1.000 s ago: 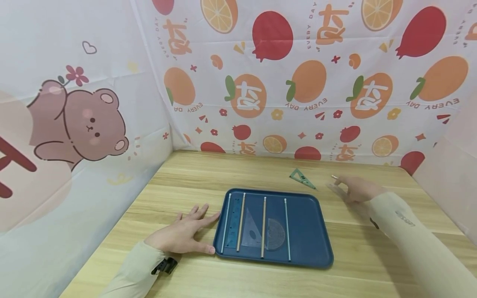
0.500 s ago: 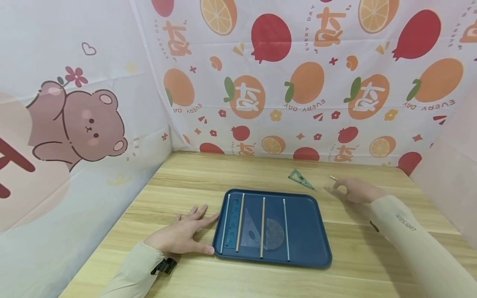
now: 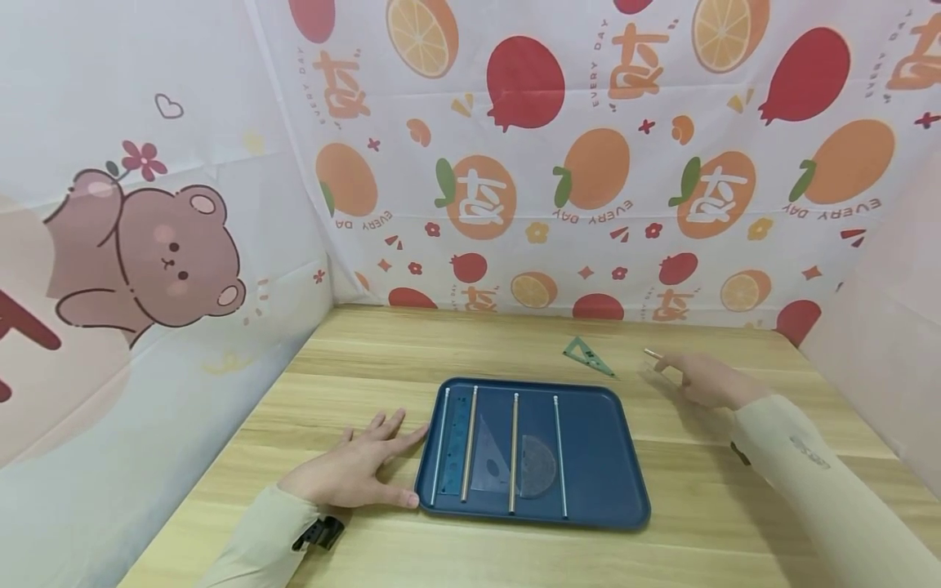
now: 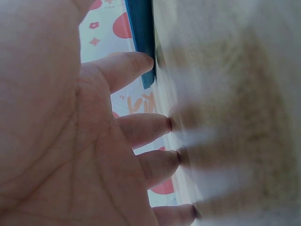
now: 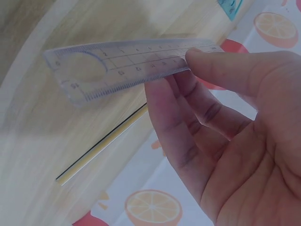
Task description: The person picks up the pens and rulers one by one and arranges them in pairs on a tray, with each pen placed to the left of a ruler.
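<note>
My right hand (image 3: 707, 380) pinches a clear ruler (image 5: 117, 66) between thumb and fingers, above the table right of the tray. A yellow pencil (image 5: 103, 142) with a dark stripe lies on the table beyond it; the hand partly covers it. My left hand (image 3: 356, 469) is spread on the table at the left edge of the blue tray (image 3: 603, 449), fingers straight and thumb at the tray's near corner. In the tray lie a blue ruler (image 3: 457, 445), a clear set square (image 3: 488, 465), a clear protractor (image 3: 539, 467) and several pencils (image 3: 560, 457).
Behind the tray, a small green set square (image 3: 588, 357) lies on the wooden table (image 3: 441, 347). A fruit-print cloth (image 3: 544, 188) hangs along the back edge. A bear-print cloth (image 3: 176, 245) closes the left side.
The head view has tilted slightly, so everything sits a little lower and further left. Both hands stay nearly where they were, and the things in the tray have not moved.
</note>
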Motion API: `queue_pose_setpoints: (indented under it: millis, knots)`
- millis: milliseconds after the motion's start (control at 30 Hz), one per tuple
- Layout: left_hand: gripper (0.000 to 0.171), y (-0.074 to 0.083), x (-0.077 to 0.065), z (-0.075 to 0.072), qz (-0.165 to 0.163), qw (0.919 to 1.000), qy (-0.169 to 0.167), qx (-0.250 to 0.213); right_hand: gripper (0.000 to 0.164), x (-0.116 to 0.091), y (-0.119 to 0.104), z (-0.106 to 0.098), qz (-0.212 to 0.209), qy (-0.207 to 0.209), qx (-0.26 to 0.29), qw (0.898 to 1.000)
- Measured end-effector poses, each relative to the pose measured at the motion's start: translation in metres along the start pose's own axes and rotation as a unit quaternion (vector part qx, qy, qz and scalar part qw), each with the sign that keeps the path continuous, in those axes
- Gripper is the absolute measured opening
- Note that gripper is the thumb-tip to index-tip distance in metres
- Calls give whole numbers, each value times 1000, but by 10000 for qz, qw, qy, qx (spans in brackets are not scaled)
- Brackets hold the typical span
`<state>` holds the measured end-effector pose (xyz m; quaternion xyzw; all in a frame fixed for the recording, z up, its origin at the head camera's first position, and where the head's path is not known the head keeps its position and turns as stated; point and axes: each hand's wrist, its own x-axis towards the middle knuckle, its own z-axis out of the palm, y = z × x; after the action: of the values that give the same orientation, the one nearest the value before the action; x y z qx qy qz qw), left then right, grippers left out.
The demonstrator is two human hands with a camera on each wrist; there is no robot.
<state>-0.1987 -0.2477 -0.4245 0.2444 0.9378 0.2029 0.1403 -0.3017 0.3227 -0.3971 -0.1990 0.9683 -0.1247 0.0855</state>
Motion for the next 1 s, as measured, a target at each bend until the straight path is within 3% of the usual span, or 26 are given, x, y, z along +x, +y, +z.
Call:
queue_pose_setpoints:
  millis: [467,767,1000]
  knots:
    - [104,1,0,1,85,10000,19,-38,51,-18,-6,8,190,224,398,9988]
    - [105,2,0,0,76,10000,3,-53,48,-32,-13,11,134,461,330,9983]
    - [105,1,-2,1,116,9999,12,-54,54,-38,-26,9,304,360,814,9956]
